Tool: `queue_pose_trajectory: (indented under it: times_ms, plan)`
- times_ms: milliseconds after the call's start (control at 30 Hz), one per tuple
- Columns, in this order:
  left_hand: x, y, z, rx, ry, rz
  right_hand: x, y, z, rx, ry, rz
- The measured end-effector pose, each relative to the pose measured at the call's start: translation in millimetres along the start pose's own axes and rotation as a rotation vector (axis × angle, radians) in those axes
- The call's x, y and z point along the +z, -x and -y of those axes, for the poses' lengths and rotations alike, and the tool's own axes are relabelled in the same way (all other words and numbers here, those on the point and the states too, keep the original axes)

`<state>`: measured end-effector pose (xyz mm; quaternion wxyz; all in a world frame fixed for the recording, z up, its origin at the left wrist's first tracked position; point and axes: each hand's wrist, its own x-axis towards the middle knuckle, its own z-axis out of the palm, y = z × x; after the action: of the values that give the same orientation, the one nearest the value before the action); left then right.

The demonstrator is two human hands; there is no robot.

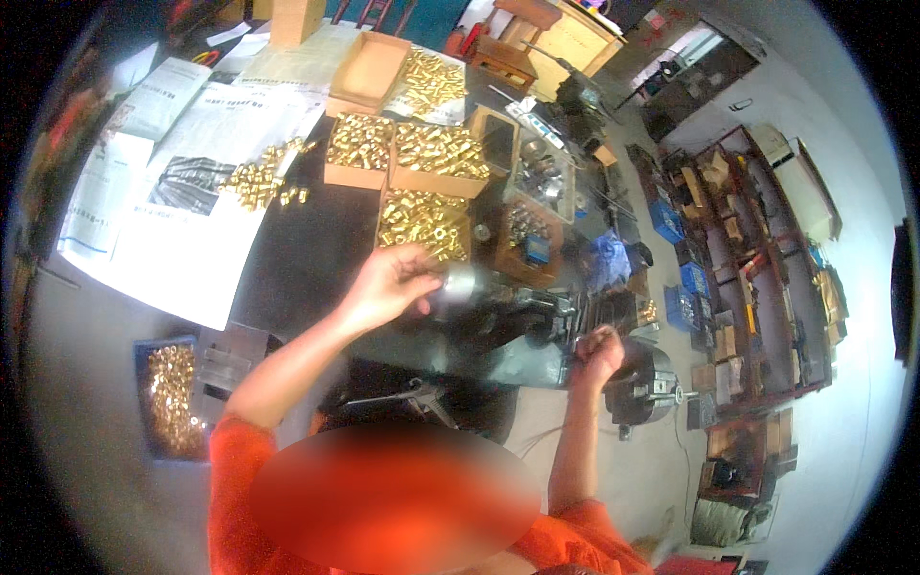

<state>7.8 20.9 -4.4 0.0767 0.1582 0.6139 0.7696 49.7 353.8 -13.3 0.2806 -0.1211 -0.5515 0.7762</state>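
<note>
My left hand (391, 285) is closed, thumb and fingers together, beside the round silver end (458, 285) of a small bench machine. Whatever lies between its fingers is too small to make out. Just beyond it, a cardboard box (381, 222) holds many small brass fittings (422, 222). My right hand (600, 355) makes a fist at the machine's right end, next to a dark round motor-like part (644, 381). What this fist grips is hidden. Between the hands runs the dark machine body (537, 302).
More brass fittings fill two boxes (436, 182) behind and lie loose on newspaper (206, 125) at the left. A blue-edged bin (144, 402) of brass pieces stands low at left. Trays of metal parts (541, 182), a blue cloth (610, 259) and shelving (767, 278) are to the right.
</note>
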Motion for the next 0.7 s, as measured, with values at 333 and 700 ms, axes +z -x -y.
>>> queue_pose_trajectory:
  times_ms: [333,700]
  plan:
    - [-10,-1,10,0.071,-0.003,-0.011,35,-87,-44,-0.089,0.177,0.037]
    - [-6,-6,10,0.049,-0.018,-0.032,-26,-65,-113,0.112,0.203,-0.039]
